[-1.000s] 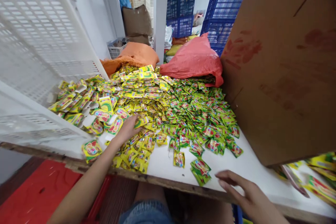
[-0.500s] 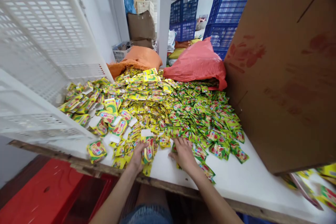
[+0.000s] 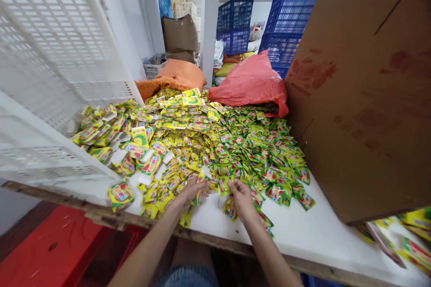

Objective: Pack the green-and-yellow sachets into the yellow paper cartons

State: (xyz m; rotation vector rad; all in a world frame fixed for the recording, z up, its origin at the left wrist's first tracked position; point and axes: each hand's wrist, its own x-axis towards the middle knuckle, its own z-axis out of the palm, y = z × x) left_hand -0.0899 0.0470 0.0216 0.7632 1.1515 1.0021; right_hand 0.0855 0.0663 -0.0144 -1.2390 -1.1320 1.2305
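My left hand (image 3: 189,193) grips a small yellow-and-green carton (image 3: 202,184) whose white end flap stands up at the far end. Pinched between the thumb and fingers of my right hand (image 3: 244,197) is a small green sachet (image 3: 224,185), just right of the carton. Another sachet (image 3: 230,209) lies on the table under my right hand. Ahead on the right spreads a heap of green sachets (image 3: 259,152). Yellow sachets (image 3: 168,181) lie on the left, close to my left wrist. Flat and part-opened cartons (image 3: 148,163) are piled behind and left of them.
A white perforated crate (image 3: 63,76) lies tipped on its side at the left. A large cardboard box (image 3: 363,98) stands at the right. An orange sack (image 3: 183,71) and a red sack (image 3: 252,80) lie behind the heaps. A red stool (image 3: 50,246) is below the table edge.
My left hand has turned the carton and moved it slightly up and right. My right hand has lifted a green sachet from the table and holds it near the carton.
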